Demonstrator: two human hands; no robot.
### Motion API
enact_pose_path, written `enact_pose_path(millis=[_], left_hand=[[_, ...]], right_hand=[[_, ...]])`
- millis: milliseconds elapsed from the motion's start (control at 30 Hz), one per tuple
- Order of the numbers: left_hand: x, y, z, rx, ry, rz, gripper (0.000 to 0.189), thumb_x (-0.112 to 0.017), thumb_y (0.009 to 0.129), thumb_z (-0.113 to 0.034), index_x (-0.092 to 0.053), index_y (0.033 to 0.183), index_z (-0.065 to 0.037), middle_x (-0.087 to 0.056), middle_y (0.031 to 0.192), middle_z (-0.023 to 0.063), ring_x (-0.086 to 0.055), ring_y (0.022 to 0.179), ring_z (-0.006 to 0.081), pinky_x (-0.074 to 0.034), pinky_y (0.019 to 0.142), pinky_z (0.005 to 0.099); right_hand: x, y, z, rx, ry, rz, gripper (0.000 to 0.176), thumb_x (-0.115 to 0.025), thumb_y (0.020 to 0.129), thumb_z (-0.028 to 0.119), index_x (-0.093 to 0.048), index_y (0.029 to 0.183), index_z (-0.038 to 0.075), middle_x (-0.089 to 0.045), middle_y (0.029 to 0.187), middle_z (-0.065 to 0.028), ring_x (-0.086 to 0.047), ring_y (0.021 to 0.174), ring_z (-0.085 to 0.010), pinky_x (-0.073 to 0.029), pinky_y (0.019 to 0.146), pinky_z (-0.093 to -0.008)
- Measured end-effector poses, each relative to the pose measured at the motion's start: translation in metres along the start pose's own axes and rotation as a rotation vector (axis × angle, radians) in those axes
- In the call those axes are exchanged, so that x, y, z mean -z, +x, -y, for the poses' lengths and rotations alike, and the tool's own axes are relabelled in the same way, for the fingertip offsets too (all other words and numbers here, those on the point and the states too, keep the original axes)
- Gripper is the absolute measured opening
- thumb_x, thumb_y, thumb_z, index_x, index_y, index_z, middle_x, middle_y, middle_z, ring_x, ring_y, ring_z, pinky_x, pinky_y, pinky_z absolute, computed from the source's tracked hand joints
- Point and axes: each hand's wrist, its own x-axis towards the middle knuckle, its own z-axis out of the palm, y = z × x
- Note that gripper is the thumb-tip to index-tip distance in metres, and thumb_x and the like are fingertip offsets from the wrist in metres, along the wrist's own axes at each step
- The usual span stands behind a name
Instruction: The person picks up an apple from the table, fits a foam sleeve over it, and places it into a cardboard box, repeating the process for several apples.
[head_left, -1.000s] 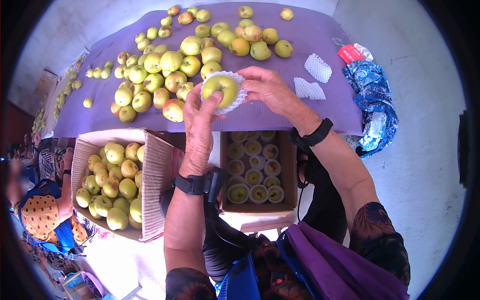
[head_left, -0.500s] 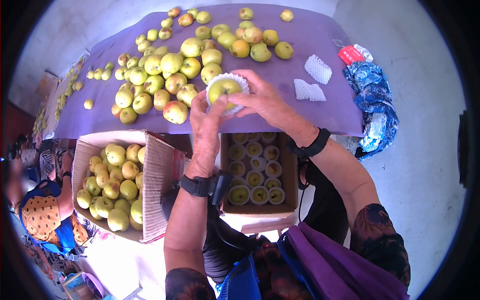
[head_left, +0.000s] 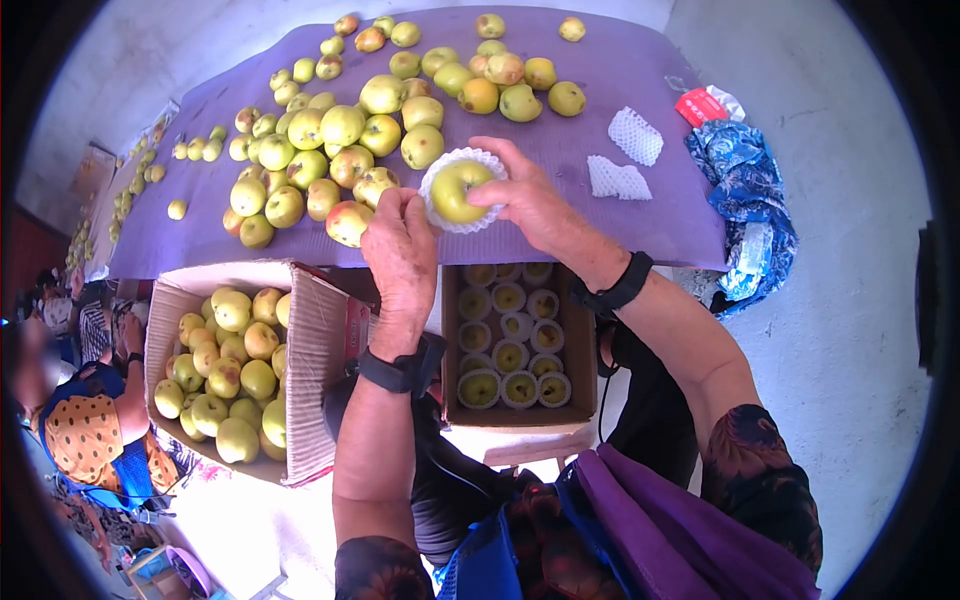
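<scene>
My right hand (head_left: 535, 205) grips a yellow-green apple (head_left: 455, 195) in a white foam net (head_left: 464, 155), with the thumb across the fruit's face. It is held just above the near edge of the purple table cover. My left hand (head_left: 402, 255) is beside the net's left side, its fingers curled and their tips pressed together. Whether anything is pinched there is hidden from me. Just left of those fingers lies a red-blushed apple (head_left: 347, 224), in front of a large heap of apples (head_left: 305, 145).
Below the table edge, a cardboard box (head_left: 575, 405) contains netted apples in rows. A larger carton (head_left: 310, 400) of bare apples stands left. Two foam nets (head_left: 635, 137) lie on the purple cover (head_left: 560, 165), near blue patterned cloth (head_left: 745, 175). Another person (head_left: 95, 420) is at far left.
My left hand has come off the netted apple and shifted slightly left, its fingers closing together. The apple has moved a little right in my right hand and shows more of its face.
</scene>
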Motion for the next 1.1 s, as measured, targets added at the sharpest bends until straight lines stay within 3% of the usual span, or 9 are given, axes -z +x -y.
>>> enact_pose_path(millis=[267, 333, 367, 433, 467, 600, 767, 933, 1100], left_hand=[[0.003, -0.003, -0.003, -0.107, -0.059, 0.071, 0.017, -0.054, 0.095, -0.015, -0.059, 0.094, 0.001, -0.065, 0.068, 0.0070, -0.064, 0.064, 0.0112, -0.047, 0.055, 0.0244], [0.009, 0.002, -0.004, -0.042, -0.077, 0.160, 0.030, -0.060, 0.092, -0.025, -0.059, 0.104, 0.002, -0.067, 0.086, 0.0109, -0.064, 0.081, 0.0133, -0.049, 0.070, 0.0263], [0.010, 0.002, -0.007, -0.041, -0.075, 0.160, 0.030, -0.060, 0.092, -0.025, -0.059, 0.104, 0.002, -0.067, 0.086, 0.0109, -0.064, 0.081, 0.0133, -0.049, 0.070, 0.0263], [0.014, 0.001, -0.016, 0.046, -0.250, 0.198, 0.053, -0.066, 0.086, -0.034, -0.052, 0.122, 0.003, -0.064, 0.105, 0.0143, -0.059, 0.097, 0.0169, -0.046, 0.085, 0.0297], [0.021, 0.001, -0.023, 0.101, -0.269, 0.347, 0.071, -0.069, 0.083, -0.037, -0.041, 0.134, 0.003, -0.058, 0.118, 0.0161, -0.057, 0.105, 0.0204, -0.043, 0.092, 0.0321], [0.019, 0.008, -0.011, 0.163, -0.283, 0.548, 0.069, -0.069, 0.084, -0.035, -0.040, 0.135, 0.002, -0.058, 0.120, 0.0148, -0.057, 0.103, 0.0200, -0.045, 0.089, 0.0305], [0.013, 0.008, -0.003, 0.232, -0.621, 0.370, 0.062, -0.066, 0.085, -0.028, -0.042, 0.133, 0.002, -0.058, 0.116, 0.0119, -0.060, 0.102, 0.0180, -0.052, 0.083, 0.0316], [0.009, 0.006, -0.006, 0.222, -0.679, 0.253, 0.058, -0.064, 0.086, -0.024, -0.041, 0.133, 0.001, -0.058, 0.117, 0.0113, -0.061, 0.102, 0.0194, -0.053, 0.083, 0.0332], [0.008, 0.007, -0.003, 0.231, -0.733, 0.222, 0.055, -0.063, 0.087, -0.024, -0.042, 0.131, 0.000, -0.059, 0.117, 0.0114, -0.062, 0.102, 0.0196, -0.054, 0.083, 0.0332]], right_hand=[[0.008, 0.004, -0.003, 0.021, 0.052, -0.069, 0.070, -0.068, 0.068, 0.012, -0.042, 0.133, 0.005, -0.051, 0.120, -0.0146, -0.053, 0.109, -0.0228, -0.051, 0.082, -0.0350], [0.008, 0.000, 0.008, 0.010, -0.066, 0.025, 0.069, -0.062, 0.072, 0.008, -0.039, 0.137, 0.005, -0.050, 0.120, -0.0109, -0.052, 0.113, -0.0205, -0.046, 0.094, -0.0346], [0.009, -0.001, 0.011, 0.009, -0.065, 0.026, 0.069, -0.062, 0.072, 0.008, -0.039, 0.137, 0.005, -0.050, 0.120, -0.0109, -0.052, 0.113, -0.0205, -0.046, 0.094, -0.0346], [0.011, -0.001, 0.016, 0.113, -0.328, 0.190, 0.070, -0.062, 0.071, 0.008, -0.038, 0.137, 0.003, -0.050, 0.122, -0.0114, -0.051, 0.115, -0.0206, -0.042, 0.099, -0.0332], [0.009, -0.002, 0.018, 0.112, -0.327, 0.194, 0.070, -0.062, 0.071, 0.008, -0.038, 0.137, 0.003, -0.050, 0.122, -0.0114, -0.051, 0.115, -0.0206, -0.042, 0.099, -0.0332], [0.006, -0.004, 0.018, 0.087, -0.334, 0.248, 0.071, -0.064, 0.072, 0.010, -0.038, 0.137, 0.002, -0.051, 0.123, -0.0124, -0.050, 0.117, -0.0212, -0.040, 0.101, -0.0320], [0.010, 0.000, 0.022, 0.005, -0.163, 0.231, 0.065, -0.065, 0.079, 0.015, -0.038, 0.137, 0.003, -0.053, 0.123, -0.0128, -0.050, 0.117, -0.0219, -0.040, 0.101, -0.0342], [0.015, -0.003, 0.027, -0.033, -0.181, 0.251, 0.053, -0.065, 0.087, 0.025, -0.045, 0.132, 0.003, -0.055, 0.120, -0.0113, -0.055, 0.111, -0.0188, -0.050, 0.089, -0.0342], [0.016, -0.001, 0.020, 0.026, -0.144, 0.191, 0.044, -0.062, 0.090, 0.023, -0.050, 0.127, 0.002, -0.057, 0.119, -0.0099, -0.057, 0.107, -0.0172, -0.054, 0.082, -0.0325]])
